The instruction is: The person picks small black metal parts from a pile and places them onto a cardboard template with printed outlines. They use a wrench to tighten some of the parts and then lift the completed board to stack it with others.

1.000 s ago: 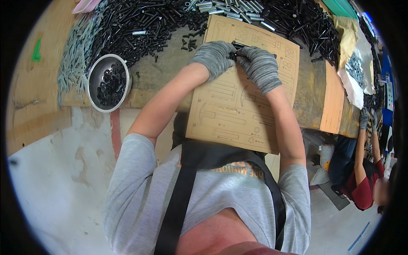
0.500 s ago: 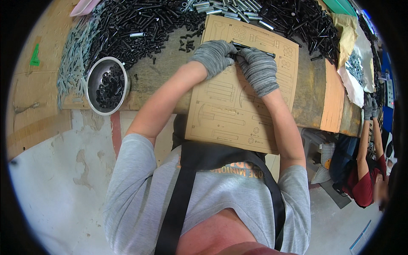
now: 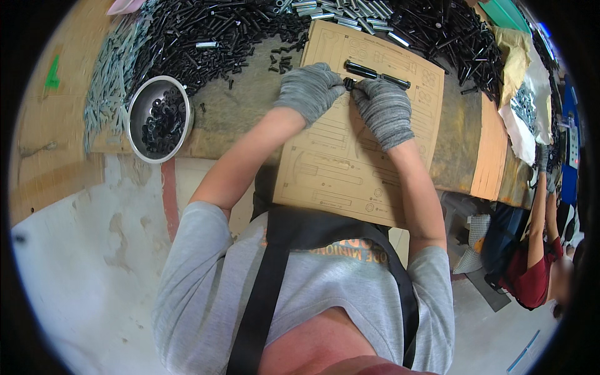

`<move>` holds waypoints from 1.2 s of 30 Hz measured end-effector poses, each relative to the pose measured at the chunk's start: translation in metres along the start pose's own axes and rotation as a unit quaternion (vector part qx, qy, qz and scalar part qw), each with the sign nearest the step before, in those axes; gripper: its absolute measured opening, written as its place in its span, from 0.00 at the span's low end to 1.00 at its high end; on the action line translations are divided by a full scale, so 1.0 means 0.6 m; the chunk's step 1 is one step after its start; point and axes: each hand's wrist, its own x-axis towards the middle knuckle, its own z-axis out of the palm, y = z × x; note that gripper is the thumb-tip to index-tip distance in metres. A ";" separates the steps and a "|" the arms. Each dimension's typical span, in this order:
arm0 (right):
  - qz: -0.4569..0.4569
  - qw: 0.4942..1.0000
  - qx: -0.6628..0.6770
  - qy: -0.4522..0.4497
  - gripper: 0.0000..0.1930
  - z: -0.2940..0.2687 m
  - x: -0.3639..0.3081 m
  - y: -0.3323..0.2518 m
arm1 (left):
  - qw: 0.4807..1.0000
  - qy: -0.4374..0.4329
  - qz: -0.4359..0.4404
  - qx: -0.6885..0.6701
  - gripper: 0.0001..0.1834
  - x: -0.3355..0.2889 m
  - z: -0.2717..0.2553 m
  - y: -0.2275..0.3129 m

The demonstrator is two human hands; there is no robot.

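Observation:
Both my hands wear grey knit gloves and hover over a brown cardboard sheet point(image 3: 315, 169) printed with line drawings of hardware. A small black part point(image 3: 349, 82) sits between their fingertips, too small to name. My left hand point(image 3: 307, 92) is closed, its thumb and fingers pinched at the part's left side. On the other side my right hand point(image 3: 384, 111) is closed too, fingertips bent against the same part. Just beyond the right knuckles, a long black bolt point(image 3: 392, 79) and a thicker black cylinder point(image 3: 360, 69) lie slantwise on the sheet.
Heaps of black bolts point(image 3: 215, 44), silver tubes point(image 3: 347, 15) and grey strips point(image 3: 115, 81) cover the bench's far side. A metal bowl point(image 3: 133, 125) of black pieces stands left, at the bench edge. Torn paper packaging point(image 3: 515, 119) lies right; beyond it a person point(image 3: 531, 275) works.
My hands have drawn slightly apart and lower, uncovering the small black part and more of the black bolt and cylinder. My left hand has shifted a little left.

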 end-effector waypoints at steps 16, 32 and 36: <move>-0.077 0.991 0.080 0.080 0.06 0.003 -0.047 -0.048 | 0.984 0.134 -0.046 -0.107 0.25 -0.072 -0.240 -0.182; -0.066 0.989 0.096 0.092 0.06 0.023 -0.060 -0.057 | 0.835 0.172 -0.502 0.144 0.21 -0.191 -0.337 -0.630; -0.071 0.988 0.094 0.096 0.06 0.026 -0.060 -0.053 | 0.910 0.269 -0.311 0.054 0.16 -0.175 -0.321 -0.591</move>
